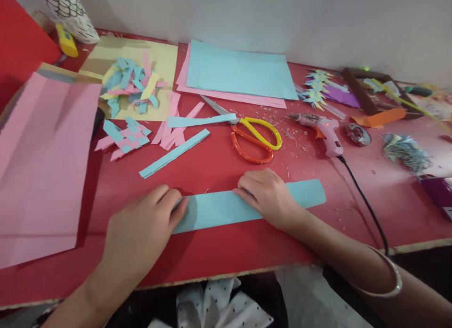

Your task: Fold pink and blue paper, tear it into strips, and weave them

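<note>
In the head view, some paper is already in strips; pink strips [167,132] and a blue strip [174,154] lie left of centre, near a woven piece [125,139]; a heap of bent strips [132,85] sits at upper left; whole sheets [240,71] remain at upper centre; the blue paper [219,210], an uncut band, lies across the lower centre of the bench [208,252], below the scissors [238,124], which no hand touches; the left hand [141,229] rests on the band's left end, fingers curled; the right hand [270,196] lies over its right part, fingers bent; with the fingertips largely hidden, I cannot tell whether either hand pinches or merely presses.
</note>
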The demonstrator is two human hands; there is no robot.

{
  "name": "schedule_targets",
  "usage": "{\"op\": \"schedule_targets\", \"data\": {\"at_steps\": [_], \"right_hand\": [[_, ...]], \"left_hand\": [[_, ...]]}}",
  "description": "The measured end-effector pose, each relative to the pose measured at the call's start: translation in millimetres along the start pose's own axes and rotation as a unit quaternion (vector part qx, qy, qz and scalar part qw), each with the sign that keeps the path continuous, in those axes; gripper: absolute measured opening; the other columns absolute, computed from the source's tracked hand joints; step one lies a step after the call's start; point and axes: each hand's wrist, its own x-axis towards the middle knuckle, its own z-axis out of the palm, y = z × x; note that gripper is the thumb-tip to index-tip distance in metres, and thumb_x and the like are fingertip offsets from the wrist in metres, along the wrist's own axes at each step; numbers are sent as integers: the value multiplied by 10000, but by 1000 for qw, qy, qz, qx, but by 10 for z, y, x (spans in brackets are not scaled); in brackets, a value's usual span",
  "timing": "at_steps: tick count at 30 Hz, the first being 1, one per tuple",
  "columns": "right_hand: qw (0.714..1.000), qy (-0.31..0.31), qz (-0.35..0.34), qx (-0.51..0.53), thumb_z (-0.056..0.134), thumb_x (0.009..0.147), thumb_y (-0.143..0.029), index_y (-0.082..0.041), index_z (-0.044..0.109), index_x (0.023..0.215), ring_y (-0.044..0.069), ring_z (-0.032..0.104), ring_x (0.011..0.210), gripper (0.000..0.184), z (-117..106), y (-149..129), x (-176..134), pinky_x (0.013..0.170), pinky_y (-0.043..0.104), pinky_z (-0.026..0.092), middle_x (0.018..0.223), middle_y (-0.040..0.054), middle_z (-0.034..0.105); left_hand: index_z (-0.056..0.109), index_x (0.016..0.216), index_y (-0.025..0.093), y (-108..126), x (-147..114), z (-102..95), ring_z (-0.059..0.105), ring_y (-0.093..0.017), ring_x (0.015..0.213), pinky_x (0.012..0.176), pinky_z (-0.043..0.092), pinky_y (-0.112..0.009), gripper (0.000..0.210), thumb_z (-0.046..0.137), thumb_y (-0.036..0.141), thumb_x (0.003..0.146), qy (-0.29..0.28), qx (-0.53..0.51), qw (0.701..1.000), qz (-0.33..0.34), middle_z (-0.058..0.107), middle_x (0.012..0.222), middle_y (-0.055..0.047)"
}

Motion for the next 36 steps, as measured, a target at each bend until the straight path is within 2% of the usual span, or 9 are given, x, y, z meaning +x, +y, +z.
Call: {"op": "schedule_targets", "data": {"at_steps": [6, 20, 28, 32, 34, 36], "right_hand": [[1000, 1, 2, -14, 344, 887, -283, -150, 520, 634, 100, 417, 525, 335, 22, 2, 10, 557, 236, 226, 586, -2, 524], [999, 7, 19, -24, 353, 881, -282, -151, 511, 606, 93, 407, 516, 343, 10, -6, 20, 552, 230, 216, 560, -6, 515], [999, -10, 39, -17, 361, 871, -281, -158, 504, 615, 96, 407, 524, 318, 12, -18, 28, 552, 229, 207, 573, -4, 515], [999, -13, 43, -15, 359, 871, -276, -158, 498, 612, 96, 404, 527, 317, 7, -23, 28, 551, 229, 204, 575, -5, 511], [999, -10, 41, -16, 364, 870, -274, -157, 497, 613, 97, 401, 528, 312, 6, -24, 28, 551, 230, 204, 575, -7, 507], [999, -8, 36, -16, 371, 869, -272, -156, 500, 619, 97, 399, 530, 305, 9, -25, 27, 554, 233, 205, 578, -8, 507]], "left_hand": [[556, 747, 193, -16, 1, 21, 544, -151, 573, 417, 220, -235, 335, 261, 304, 862, -18, -7, 1000, -8, 554, 701, -10], [532, 719, 191, -10, 21, -14, 548, -162, 582, 400, 229, -233, 284, 295, 276, 852, -47, -31, 998, -23, 533, 674, -7], [522, 700, 182, -63, -24, 80, 556, -165, 645, 395, 255, -233, 287, 295, 255, 859, 44, -41, 998, -1, 550, 682, -14], [547, 756, 173, -106, -44, 146, 556, -176, 642, 422, 325, -249, 292, 286, 246, 865, 133, -32, 990, 16, 573, 709, -36], [566, 862, 156, -103, -46, 176, 567, -196, 750, 535, 404, -279, 287, 283, 208, 867, 193, -26, 979, 60, 600, 829, -72], [556, 995, 163, -67, -51, 202, 536, -214, 944, 750, 417, -339, 308, 276, 171, 869, 235, -30, 961, 142, 587, 1037, -89]]}}
